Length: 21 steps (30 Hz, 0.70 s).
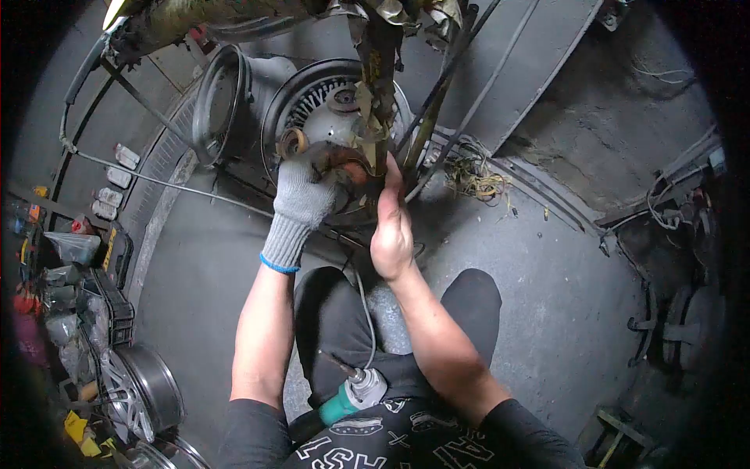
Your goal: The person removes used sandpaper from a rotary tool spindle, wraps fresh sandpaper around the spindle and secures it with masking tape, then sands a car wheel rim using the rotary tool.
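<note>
My left hand (308, 187), in a grey knitted glove with a blue cuff edge and a dark, orange-stained palm side, is curled at the lower end of a hanging rusty, flaking metal piece (379, 86). What its fingers close on is hidden. My right hand (393, 230) is bare, its fingers stretched upward flat along the right side of that end. Behind my left hand is a ring-shaped brownish part (292, 142), in front of a wheel rim (273, 117). In my lap lies a green and silver power tool (355, 397) with a cord (364, 309).
Another wheel rim (221, 102) stands at the upper left. Cables (476, 86) hang right of the metal piece, above a tangle of yellowish wires (484, 184). Alloy wheels (144, 391), a black crate (113, 301) and white bottles (119, 176) sit along the left.
</note>
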Each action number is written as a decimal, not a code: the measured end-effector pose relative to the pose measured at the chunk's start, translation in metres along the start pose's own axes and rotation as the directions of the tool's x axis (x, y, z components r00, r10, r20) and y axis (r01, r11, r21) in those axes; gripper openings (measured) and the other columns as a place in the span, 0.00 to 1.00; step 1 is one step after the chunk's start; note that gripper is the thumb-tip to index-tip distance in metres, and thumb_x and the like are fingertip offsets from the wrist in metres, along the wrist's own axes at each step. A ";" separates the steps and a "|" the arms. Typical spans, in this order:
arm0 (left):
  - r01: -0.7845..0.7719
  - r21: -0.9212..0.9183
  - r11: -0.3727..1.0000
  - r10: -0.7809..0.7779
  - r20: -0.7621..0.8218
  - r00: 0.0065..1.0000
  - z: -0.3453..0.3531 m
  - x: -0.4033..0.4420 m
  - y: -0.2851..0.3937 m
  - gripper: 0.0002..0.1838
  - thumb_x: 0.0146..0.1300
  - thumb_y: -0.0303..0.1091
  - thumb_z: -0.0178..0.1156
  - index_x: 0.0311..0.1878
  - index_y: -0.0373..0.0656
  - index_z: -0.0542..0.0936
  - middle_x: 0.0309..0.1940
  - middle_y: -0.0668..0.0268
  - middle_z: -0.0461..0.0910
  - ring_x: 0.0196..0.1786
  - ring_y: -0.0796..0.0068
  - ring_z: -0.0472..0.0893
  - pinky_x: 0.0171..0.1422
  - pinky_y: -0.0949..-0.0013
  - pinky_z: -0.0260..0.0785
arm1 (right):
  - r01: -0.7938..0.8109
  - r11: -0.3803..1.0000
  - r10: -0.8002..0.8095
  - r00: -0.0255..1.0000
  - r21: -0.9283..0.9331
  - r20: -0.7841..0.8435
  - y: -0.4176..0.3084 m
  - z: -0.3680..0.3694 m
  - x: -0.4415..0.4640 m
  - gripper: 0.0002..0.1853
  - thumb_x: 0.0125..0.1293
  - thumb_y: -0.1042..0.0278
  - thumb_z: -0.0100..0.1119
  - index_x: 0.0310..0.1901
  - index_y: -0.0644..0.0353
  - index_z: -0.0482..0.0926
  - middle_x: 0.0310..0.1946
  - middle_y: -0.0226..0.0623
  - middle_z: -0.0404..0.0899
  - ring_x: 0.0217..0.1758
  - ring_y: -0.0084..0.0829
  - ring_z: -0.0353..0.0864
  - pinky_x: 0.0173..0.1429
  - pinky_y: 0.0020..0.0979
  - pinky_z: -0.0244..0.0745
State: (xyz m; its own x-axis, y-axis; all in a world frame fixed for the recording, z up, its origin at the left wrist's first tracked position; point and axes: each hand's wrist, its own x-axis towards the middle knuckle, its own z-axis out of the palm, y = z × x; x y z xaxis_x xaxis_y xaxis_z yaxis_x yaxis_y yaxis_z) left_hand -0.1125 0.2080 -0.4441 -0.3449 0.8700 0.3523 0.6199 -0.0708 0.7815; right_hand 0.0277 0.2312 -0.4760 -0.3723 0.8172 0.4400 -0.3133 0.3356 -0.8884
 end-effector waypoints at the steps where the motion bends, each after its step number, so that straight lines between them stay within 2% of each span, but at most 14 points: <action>1: -0.066 0.025 0.998 0.066 -0.009 0.998 -0.001 0.003 0.000 0.15 0.55 0.28 0.63 0.46 0.35 0.80 0.32 0.58 0.83 0.36 0.72 0.82 0.42 0.68 0.74 | -0.013 1.000 0.013 0.999 -0.004 0.042 0.002 0.000 -0.001 0.33 0.78 0.49 0.26 0.71 0.70 0.49 0.71 0.44 0.54 0.75 0.35 0.51 0.76 0.33 0.43; 3: -0.128 0.051 0.990 0.129 -0.007 0.992 -0.001 0.004 -0.005 0.15 0.56 0.27 0.63 0.47 0.35 0.80 0.33 0.59 0.83 0.37 0.74 0.82 0.42 0.68 0.74 | 0.121 0.988 -0.123 0.992 -0.093 -0.014 0.003 0.009 -0.005 0.34 0.76 0.52 0.32 0.71 0.72 0.45 0.71 0.52 0.51 0.76 0.44 0.49 0.76 0.38 0.41; 5: -0.084 -0.050 0.995 0.082 -0.050 0.995 0.000 0.005 -0.009 0.13 0.53 0.33 0.65 0.41 0.40 0.83 0.33 0.57 0.83 0.39 0.63 0.84 0.43 0.66 0.73 | 0.235 0.965 -0.240 0.970 -0.115 -0.036 0.000 0.018 -0.006 0.35 0.75 0.55 0.36 0.72 0.74 0.40 0.72 0.58 0.48 0.76 0.50 0.46 0.76 0.42 0.38; 6: -0.084 -0.052 0.995 0.082 -0.050 0.995 -0.002 0.005 -0.006 0.13 0.53 0.33 0.65 0.41 0.40 0.83 0.33 0.57 0.83 0.39 0.63 0.84 0.43 0.66 0.73 | 0.241 0.963 -0.249 0.966 -0.119 -0.064 0.005 0.022 -0.006 0.37 0.74 0.54 0.37 0.72 0.74 0.40 0.72 0.59 0.47 0.76 0.50 0.45 0.76 0.42 0.38; 8: -0.047 0.161 0.986 0.050 -0.017 0.999 -0.009 0.003 0.005 0.13 0.52 0.33 0.66 0.40 0.40 0.83 0.32 0.57 0.83 0.38 0.62 0.84 0.41 0.66 0.73 | 0.249 0.961 -0.261 0.961 -0.124 -0.094 0.012 0.023 -0.007 0.38 0.73 0.53 0.39 0.72 0.74 0.40 0.72 0.60 0.45 0.77 0.51 0.44 0.76 0.43 0.37; 9: -0.048 0.161 0.986 0.052 -0.018 0.998 -0.010 0.001 0.004 0.13 0.52 0.33 0.66 0.40 0.40 0.83 0.32 0.57 0.83 0.38 0.62 0.84 0.41 0.66 0.73 | 0.199 0.976 -0.206 0.974 -0.086 -0.092 0.010 0.021 -0.005 0.37 0.73 0.51 0.39 0.70 0.74 0.43 0.70 0.57 0.49 0.74 0.49 0.48 0.75 0.41 0.41; 11: 0.035 0.040 0.999 -0.036 0.022 0.999 -0.010 -0.007 -0.007 0.12 0.50 0.33 0.66 0.38 0.40 0.84 0.33 0.56 0.82 0.37 0.60 0.83 0.40 0.64 0.73 | 0.090 0.996 -0.090 0.993 -0.003 -0.078 0.006 0.016 -0.001 0.37 0.72 0.47 0.39 0.68 0.73 0.49 0.66 0.53 0.55 0.69 0.44 0.55 0.72 0.38 0.47; 12: -0.089 0.105 0.990 0.092 -0.024 0.995 -0.009 -0.011 -0.010 0.12 0.48 0.35 0.67 0.36 0.40 0.84 0.31 0.56 0.81 0.35 0.57 0.82 0.39 0.62 0.72 | 0.030 0.999 -0.028 0.998 0.041 -0.063 0.006 0.014 0.000 0.37 0.72 0.44 0.39 0.67 0.73 0.52 0.64 0.51 0.58 0.67 0.41 0.59 0.71 0.37 0.51; 13: -0.219 0.178 0.960 0.225 -0.017 0.974 -0.011 -0.013 -0.006 0.13 0.47 0.36 0.67 0.36 0.41 0.84 0.28 0.56 0.80 0.33 0.54 0.81 0.38 0.60 0.72 | 0.006 0.984 -0.002 1.000 0.178 -0.020 0.012 0.009 0.005 0.37 0.73 0.41 0.35 0.67 0.70 0.54 0.62 0.46 0.63 0.65 0.36 0.63 0.70 0.35 0.53; 15: -0.255 0.237 0.937 0.272 -0.041 0.961 -0.009 -0.018 -0.002 0.12 0.47 0.35 0.66 0.36 0.41 0.84 0.26 0.56 0.79 0.32 0.54 0.80 0.36 0.61 0.71 | -0.123 0.923 0.038 0.972 0.364 0.232 0.020 -0.011 0.016 0.37 0.74 0.39 0.28 0.68 0.67 0.55 0.60 0.42 0.67 0.63 0.34 0.66 0.70 0.33 0.55; 17: -0.237 0.244 0.940 0.255 -0.045 0.966 -0.007 -0.022 0.004 0.12 0.48 0.35 0.65 0.37 0.41 0.84 0.27 0.56 0.80 0.32 0.54 0.81 0.37 0.61 0.72 | -0.297 0.809 0.088 0.915 0.508 0.395 -0.011 -0.021 0.034 0.37 0.75 0.38 0.24 0.67 0.67 0.57 0.59 0.40 0.69 0.62 0.32 0.68 0.70 0.31 0.55; 18: -0.225 0.253 0.941 0.245 -0.051 0.968 -0.006 -0.021 0.008 0.13 0.48 0.35 0.65 0.37 0.40 0.84 0.28 0.56 0.81 0.33 0.54 0.81 0.37 0.61 0.72 | -0.356 0.787 0.135 0.896 0.504 0.423 -0.007 -0.024 0.036 0.38 0.74 0.38 0.25 0.67 0.67 0.58 0.61 0.41 0.68 0.64 0.32 0.66 0.71 0.32 0.54; 19: -0.235 0.248 0.940 0.253 -0.044 0.966 -0.004 -0.020 0.008 0.13 0.48 0.35 0.65 0.37 0.40 0.84 0.28 0.56 0.81 0.33 0.54 0.81 0.37 0.61 0.72 | -0.347 0.791 0.132 0.901 0.504 0.412 -0.005 -0.024 0.031 0.38 0.74 0.38 0.25 0.67 0.67 0.58 0.61 0.41 0.68 0.64 0.32 0.66 0.71 0.32 0.54; 21: -0.218 0.086 0.972 0.226 -0.102 0.969 -0.002 -0.017 0.004 0.14 0.49 0.35 0.64 0.39 0.40 0.84 0.31 0.57 0.83 0.35 0.57 0.83 0.40 0.62 0.74 | -0.146 0.943 0.066 0.962 0.298 0.264 0.000 -0.016 0.021 0.37 0.75 0.40 0.26 0.68 0.69 0.55 0.64 0.44 0.65 0.68 0.34 0.62 0.72 0.33 0.51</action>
State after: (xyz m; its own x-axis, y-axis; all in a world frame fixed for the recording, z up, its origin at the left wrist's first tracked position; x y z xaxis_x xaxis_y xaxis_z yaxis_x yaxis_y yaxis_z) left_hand -0.1056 0.1918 -0.4461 -0.2657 0.7774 0.5701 0.7381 -0.2163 0.6390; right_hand 0.0341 0.2561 -0.4693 -0.6093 0.6850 0.3994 -0.5017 0.0570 -0.8631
